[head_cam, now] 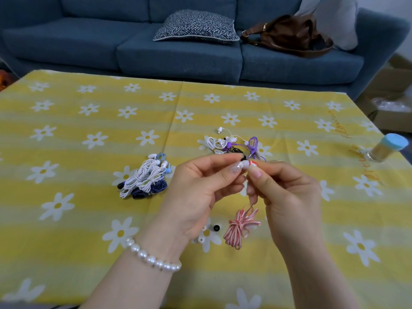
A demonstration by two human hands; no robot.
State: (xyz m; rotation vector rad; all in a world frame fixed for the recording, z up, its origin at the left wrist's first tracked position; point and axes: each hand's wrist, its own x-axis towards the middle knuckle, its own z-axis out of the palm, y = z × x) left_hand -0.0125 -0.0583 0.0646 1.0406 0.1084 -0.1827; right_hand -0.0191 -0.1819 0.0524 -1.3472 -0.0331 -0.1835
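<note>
Both hands are raised over the table and meet on a small red-and-white earbud [248, 163]. My left hand [200, 192] pinches its white tip between thumb and forefinger. My right hand [287, 192] pinches the earbud's body from the other side. A coiled red-and-white striped cable bundle [239, 228] hangs below my right hand. Beyond the hands lies a pile of white, purple and black earphones [231, 146]. A second pile of white and blue bundled earphones [145, 177] lies to the left. Small loose ear tips, one black [215, 227] and one clear [200, 239], lie on the cloth under my left hand.
The table carries a yellow cloth [89, 219] printed with white daisies. A clear jar with a blue lid [388, 148] stands at the right edge. Behind the table is a blue sofa [89, 41] with a patterned cushion [196, 26] and a brown bag [289, 36]. Cardboard boxes [394, 103] sit at far right.
</note>
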